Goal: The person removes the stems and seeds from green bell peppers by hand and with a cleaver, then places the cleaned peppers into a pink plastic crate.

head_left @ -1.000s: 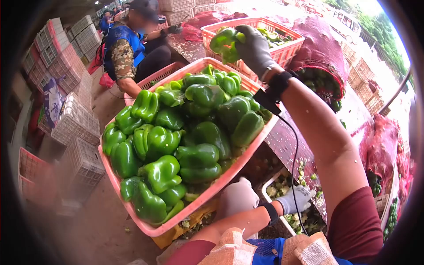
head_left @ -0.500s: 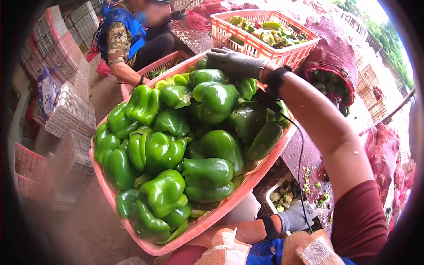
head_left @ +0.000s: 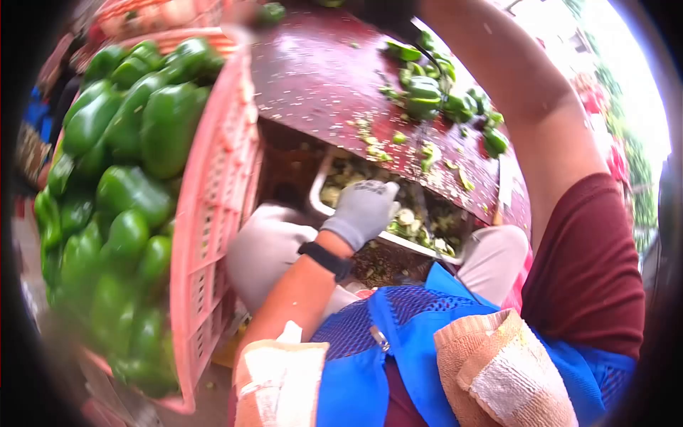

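Note:
My left hand point(head_left: 365, 213), in a grey glove, is closed in front of my body, above a white-rimmed tub point(head_left: 318, 193) of pale and green pepper scraps. What its fingers hold, if anything, is hidden. My right arm point(head_left: 498, 57) reaches to the top edge. My right hand point(head_left: 380, 13) is a dark blur cut off there, its fingers not visible. Below it, on the dark red tabletop point(head_left: 313, 78), lie small green peppers point(head_left: 425, 96) and scattered seeds. At the left stands a pink crate point(head_left: 213, 192) full of green bell peppers point(head_left: 135, 196).
Another pink crate point(head_left: 114, 25) with pale contents stands at the top left. Single green peppers point(head_left: 270, 13) lie at the table's far side. A thin cable hangs down beside my right arm. Part of another person point(head_left: 35, 110) in blue shows at the left edge.
My view has swung right and down, so the pepper crate now sits at the left. My right hand has left the crate's peppers for the table side. My left hand stays near the tub.

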